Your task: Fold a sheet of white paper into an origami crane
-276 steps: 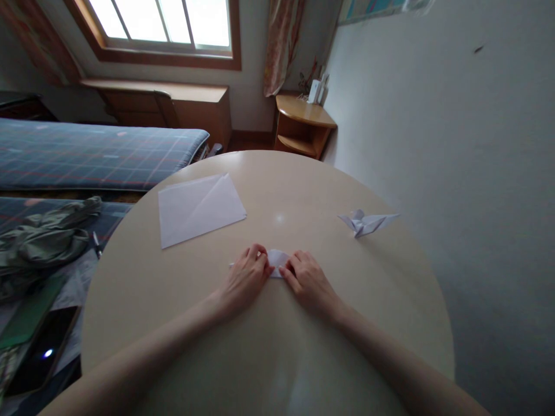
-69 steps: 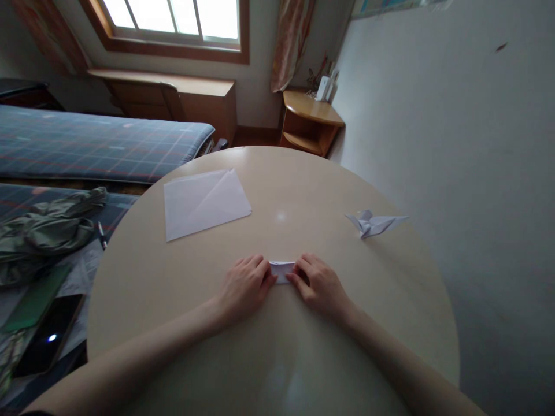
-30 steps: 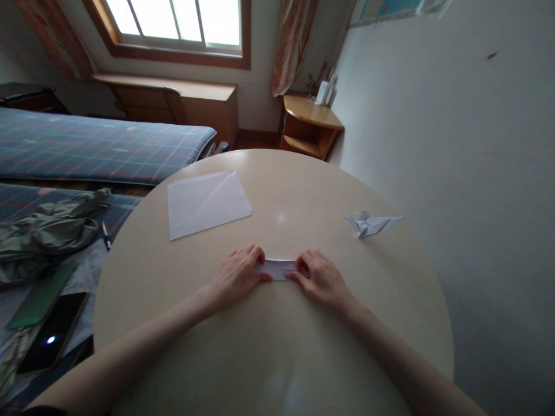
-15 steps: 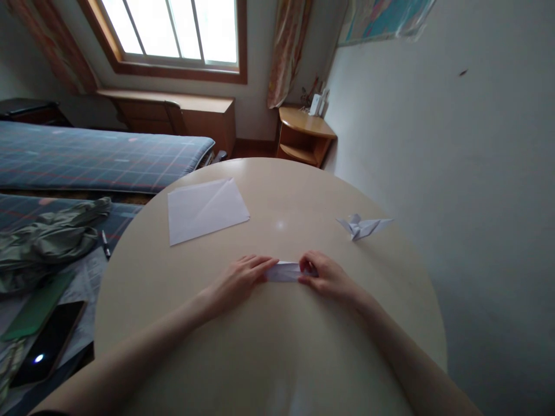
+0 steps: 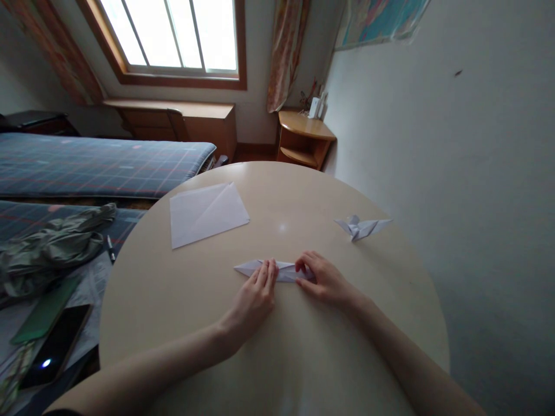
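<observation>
Left hand (image 5: 255,289): fingers straight, together, laid flat across a slim, pointed folded paper strip (image 5: 286,273); right hand (image 5: 323,278): fingers curled, thumb slightly parted, holding its right end at the centre of the glossy round table (image 5: 286,341). Farther right, angular paper bird (image 5: 355,229); farther left, flat white sheets (image 5: 208,216).

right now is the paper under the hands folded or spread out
Folded: the paper strip is narrow and layered, with a pointed end beyond the left hand; the right hand hides its other end.
</observation>
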The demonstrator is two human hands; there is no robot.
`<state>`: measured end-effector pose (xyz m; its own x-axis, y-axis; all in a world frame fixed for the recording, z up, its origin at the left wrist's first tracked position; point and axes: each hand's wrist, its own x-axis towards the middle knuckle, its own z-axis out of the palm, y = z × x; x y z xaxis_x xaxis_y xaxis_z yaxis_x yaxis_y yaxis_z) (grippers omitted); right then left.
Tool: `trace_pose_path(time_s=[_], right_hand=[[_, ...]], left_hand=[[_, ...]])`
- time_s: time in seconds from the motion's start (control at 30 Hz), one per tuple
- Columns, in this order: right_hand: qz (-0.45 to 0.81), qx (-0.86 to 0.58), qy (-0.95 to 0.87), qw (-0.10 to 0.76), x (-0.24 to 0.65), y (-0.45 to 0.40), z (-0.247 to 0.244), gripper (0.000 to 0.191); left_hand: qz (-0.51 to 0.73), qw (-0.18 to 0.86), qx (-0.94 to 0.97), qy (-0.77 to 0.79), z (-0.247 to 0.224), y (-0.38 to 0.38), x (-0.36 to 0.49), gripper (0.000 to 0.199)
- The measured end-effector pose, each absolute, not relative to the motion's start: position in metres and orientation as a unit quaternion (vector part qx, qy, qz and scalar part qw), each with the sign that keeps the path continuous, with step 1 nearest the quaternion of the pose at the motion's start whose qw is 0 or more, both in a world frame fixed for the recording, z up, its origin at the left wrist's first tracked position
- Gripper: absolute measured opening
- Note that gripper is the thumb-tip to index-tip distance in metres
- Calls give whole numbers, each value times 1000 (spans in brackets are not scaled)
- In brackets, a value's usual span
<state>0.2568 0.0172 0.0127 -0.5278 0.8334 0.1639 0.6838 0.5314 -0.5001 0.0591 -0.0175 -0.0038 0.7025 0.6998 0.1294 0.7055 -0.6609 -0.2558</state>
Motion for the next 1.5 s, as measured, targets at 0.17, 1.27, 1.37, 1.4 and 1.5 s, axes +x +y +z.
trace_pose_path(time_s=[0.17,1.27,1.37,1.4,1.5], right_hand=[[158,-389,-870,259,240,7,6,29],[-39,-336,-920,196,231,2,6,22],[-50,-333,-917,213,231,3,5,21],[-49,-334,-916,218,231,4,5,20],[-38,-339,-909,238,232,5,5,17]], left_hand=[[-16,111,-908,-403,1,-14,58,45],[-289,107,-930,-201,4,18,20,20],[-311,96,-924,-200,7,18,19,19],[-319,85,-922,-202,7,18,19,17],[-351,28,-910,-220,4,17,21,13]])
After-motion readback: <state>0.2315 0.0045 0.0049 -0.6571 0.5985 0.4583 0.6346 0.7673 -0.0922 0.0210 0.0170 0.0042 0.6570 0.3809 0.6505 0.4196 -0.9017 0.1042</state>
